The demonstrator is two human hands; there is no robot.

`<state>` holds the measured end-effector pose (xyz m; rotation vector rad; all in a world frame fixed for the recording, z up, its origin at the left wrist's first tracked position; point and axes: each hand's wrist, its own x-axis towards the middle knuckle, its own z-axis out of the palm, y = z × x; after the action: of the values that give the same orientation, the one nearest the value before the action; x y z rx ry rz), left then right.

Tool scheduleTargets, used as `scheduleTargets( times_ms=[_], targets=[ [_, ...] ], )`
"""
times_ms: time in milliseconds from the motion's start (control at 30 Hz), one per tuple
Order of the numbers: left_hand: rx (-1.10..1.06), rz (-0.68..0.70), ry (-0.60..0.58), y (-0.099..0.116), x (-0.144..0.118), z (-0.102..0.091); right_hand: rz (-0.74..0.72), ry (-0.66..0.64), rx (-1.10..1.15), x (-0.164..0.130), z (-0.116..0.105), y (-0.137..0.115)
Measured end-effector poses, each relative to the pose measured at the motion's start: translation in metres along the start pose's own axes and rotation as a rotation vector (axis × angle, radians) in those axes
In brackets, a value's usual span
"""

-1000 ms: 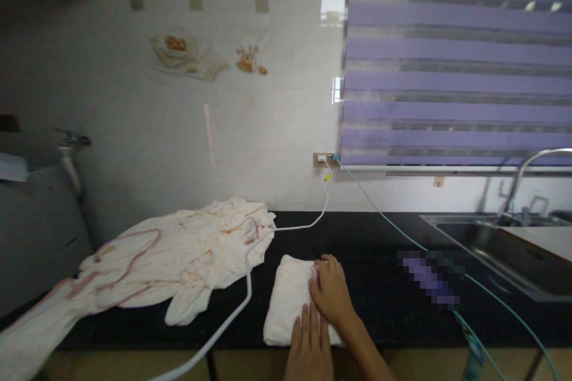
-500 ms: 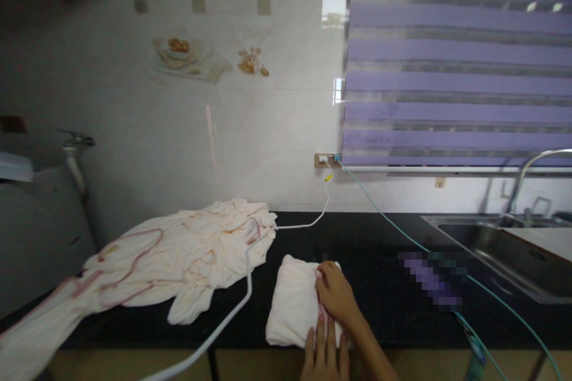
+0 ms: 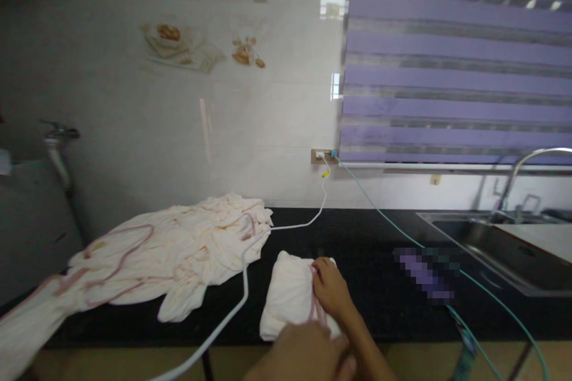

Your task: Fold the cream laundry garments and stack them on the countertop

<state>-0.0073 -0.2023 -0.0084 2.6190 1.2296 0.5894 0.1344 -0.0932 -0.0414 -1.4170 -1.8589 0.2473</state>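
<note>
1. My right hand [image 3: 329, 289] lies on the right part of the folded white cloth [image 3: 288, 297], fingers curled down against the fabric and pressing on it rather than closed round it.
2. My left hand [image 3: 304, 354] is at the bottom edge of the view, blurred, at the near edge of the same bundle. I cannot tell whether it is open or gripping.
3. The folded cloth sits on the black countertop [image 3: 370, 250], close to the front edge, and a thin pink trim runs along it just beside my right fingers.
4. To the left, a crumpled white garment with pink edging [image 3: 170, 253] is spread over the counter, and its far left end hangs off the counter's edge.
5. A white cable [image 3: 243, 292] runs from the wall socket [image 3: 322, 156] down to the counter, passes between the garment and the folded cloth, and drops over the front edge.
6. A teal cable [image 3: 379, 214] leaves the same socket and runs right across the counter.
7. A steel sink [image 3: 496, 250] with a curved tap [image 3: 522, 172] is set into the counter at the far right, well apart from my hands.
8. A purple striped blind [image 3: 456, 59] hangs above the sink, and the tiled wall [image 3: 201, 113] fills the rest of the background.
</note>
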Motion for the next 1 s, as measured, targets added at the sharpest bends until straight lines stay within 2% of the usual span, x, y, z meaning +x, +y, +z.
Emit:
scheduleTargets(
  times_ms=[100, 167, 233, 367, 467, 567, 633, 700, 767, 800, 867, 1000],
  targets=[
    [0.200, -0.078, -0.003, -0.025, 0.035, -0.037, 0.004, -0.019, 0.002, 0.000, 0.001, 0.001],
    [0.276, -0.112, -0.010, -0.048, 0.049, -0.042, 0.000, -0.016, 0.000, 0.001, 0.002, 0.001],
    [0.292, -0.160, 0.063, -0.069, 0.053, -0.030, -0.002, -0.006, -0.013, 0.001, 0.003, 0.002],
    [0.298, -0.118, 0.138, -0.095, 0.047, 0.001, -0.002, 0.000, -0.050, 0.002, 0.004, 0.001],
    [0.198, -0.148, 0.180, -0.102, 0.050, 0.002, 0.005, 0.007, -0.049, 0.001, 0.006, -0.001],
    [0.090, -0.371, 0.299, -0.112, 0.058, -0.016, -0.005, 0.056, 0.016, 0.003, 0.007, -0.002],
    [0.070, -0.534, 0.348, -0.122, 0.058, -0.031, 0.001, 0.148, 0.081, 0.004, 0.003, 0.000],
    [0.082, -0.638, 0.310, -0.132, 0.054, -0.046, 0.077, 0.253, 0.103, 0.005, -0.008, 0.008],
    [0.116, -0.701, 0.207, -0.140, 0.044, -0.056, 0.256, 0.286, 0.060, 0.004, -0.025, 0.020],
    [0.135, -0.715, 0.158, -0.142, 0.039, -0.058, 0.382, 0.245, 0.023, 0.003, -0.034, 0.027],
    [0.154, -0.695, 0.101, -0.140, 0.031, -0.058, 0.529, 0.062, 0.017, -0.001, -0.051, 0.039],
    [0.072, -0.555, 0.095, -0.122, 0.030, -0.043, 0.628, -0.143, 0.231, -0.009, -0.065, 0.041]
  ],
)
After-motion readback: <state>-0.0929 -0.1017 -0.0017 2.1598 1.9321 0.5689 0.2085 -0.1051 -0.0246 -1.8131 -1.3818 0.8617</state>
